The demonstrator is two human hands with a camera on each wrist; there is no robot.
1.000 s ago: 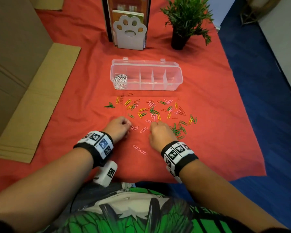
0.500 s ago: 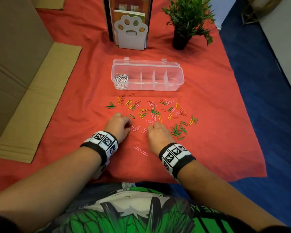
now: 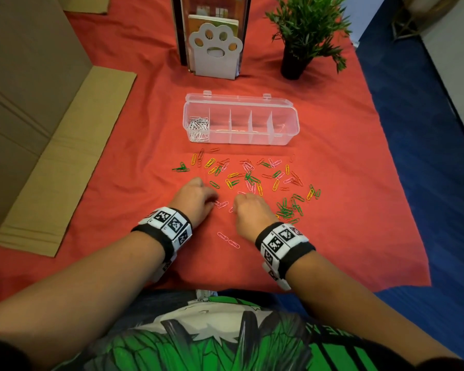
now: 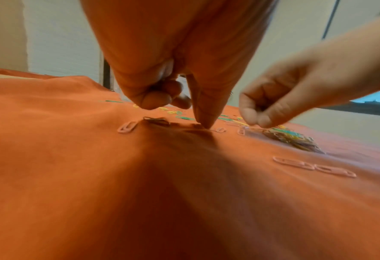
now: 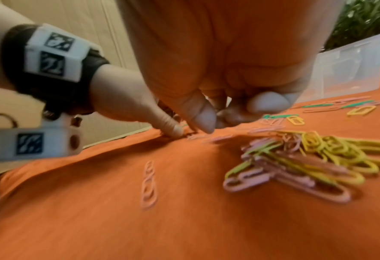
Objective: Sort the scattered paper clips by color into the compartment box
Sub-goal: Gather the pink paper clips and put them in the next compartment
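The clear compartment box (image 3: 284,121) lies open on the red cloth, with white clips (image 3: 198,126) in its leftmost compartment. Green, yellow, pink and red paper clips (image 3: 252,175) are scattered in front of it. My left hand (image 3: 196,196) has its fingers curled, seemingly round gathered clips, and one fingertip (image 4: 206,123) presses the cloth at a pink clip (image 4: 220,130). My right hand (image 3: 248,207) is curled, thumb (image 5: 203,121) and fingers pinching down at pink clips (image 5: 198,136). More pink clips (image 3: 223,204) lie between the two hands.
Two pink clips (image 3: 228,240) lie end to end close to my wrists. A heap of green clips (image 3: 288,210) sits right of my right hand. A paw-shaped bookend (image 3: 214,53) and a potted plant (image 3: 298,36) stand behind the box. Flat cardboard (image 3: 65,162) lies to the left.
Both hands have crept slightly forward and closer together over the pink clips. The box and the scattered clips have stayed put.
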